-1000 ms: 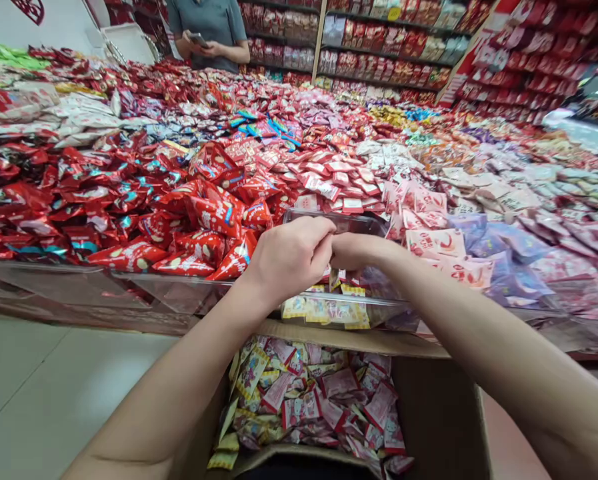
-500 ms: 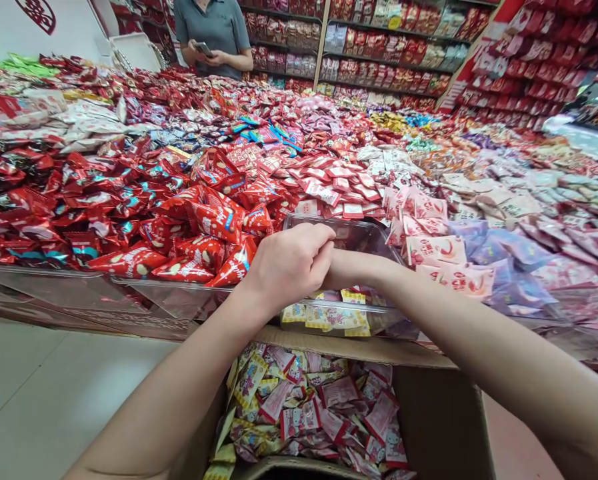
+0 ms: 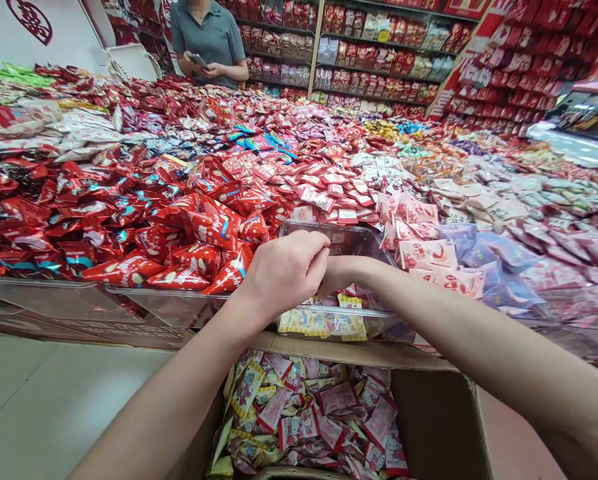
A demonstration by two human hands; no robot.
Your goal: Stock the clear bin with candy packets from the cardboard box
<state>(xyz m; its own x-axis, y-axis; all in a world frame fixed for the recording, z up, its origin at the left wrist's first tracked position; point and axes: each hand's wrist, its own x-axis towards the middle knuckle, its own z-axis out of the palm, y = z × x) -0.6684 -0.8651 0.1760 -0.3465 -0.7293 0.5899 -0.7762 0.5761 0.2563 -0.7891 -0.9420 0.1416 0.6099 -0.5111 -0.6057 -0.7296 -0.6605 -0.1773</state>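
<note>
My left hand (image 3: 289, 268) is closed, with its knuckles up, over the clear plastic bin (image 3: 373, 233). Whatever its curled fingers hold is hidden beneath it. Right beside it, my right hand (image 3: 333, 275) reaches down into the same bin, its fingers blocked from sight by the left hand. Yellow-and-white wrapped candies (image 3: 323, 323) show through the bin's front wall. Below stands an open cardboard box (image 3: 441, 420) with many small candy packets (image 3: 299, 427) in pink and yellow wrappers.
Red candy bags (image 3: 203, 230) heap up left of the bin. Pink packets (image 3: 426, 253) and purple packets (image 3: 509, 247) lie to its right. Across the display, a person in a grey shirt (image 3: 211, 40) holds a phone. Stocked shelves (image 3: 369, 57) line the back.
The view has shifted slightly, so the display sits a little lower and further left. Both hands stay at the bin in nearly the same pose.
</note>
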